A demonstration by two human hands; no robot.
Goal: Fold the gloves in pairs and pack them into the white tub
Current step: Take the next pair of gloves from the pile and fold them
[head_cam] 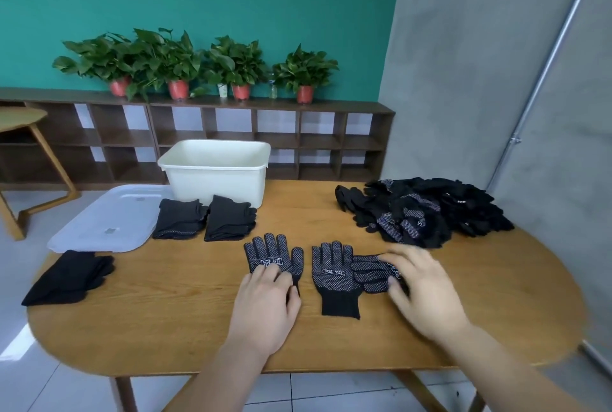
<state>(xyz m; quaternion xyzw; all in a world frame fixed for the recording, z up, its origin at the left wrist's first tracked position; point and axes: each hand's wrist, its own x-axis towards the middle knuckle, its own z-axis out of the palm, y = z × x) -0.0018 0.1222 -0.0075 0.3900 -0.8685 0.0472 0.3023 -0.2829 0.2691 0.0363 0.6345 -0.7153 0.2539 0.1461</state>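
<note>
Gloves, black and dotted, on table [165, 312] before white tub [215, 176].
Tub floor hidden behind near wall. Left hand [268, 299] rests flat, fingers straight, on left glove [271, 257]; right hand [420, 285], motion-blurred, covers third glove [369, 274] touching middle glove [332, 275]; grasp indeterminable.

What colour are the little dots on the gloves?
White, on the flat black knit glove, best seen in the head view.

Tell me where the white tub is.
In the head view the white tub stands at the far edge of the table, left of centre, behind two folded glove stacks, beside the clear lid.
</note>
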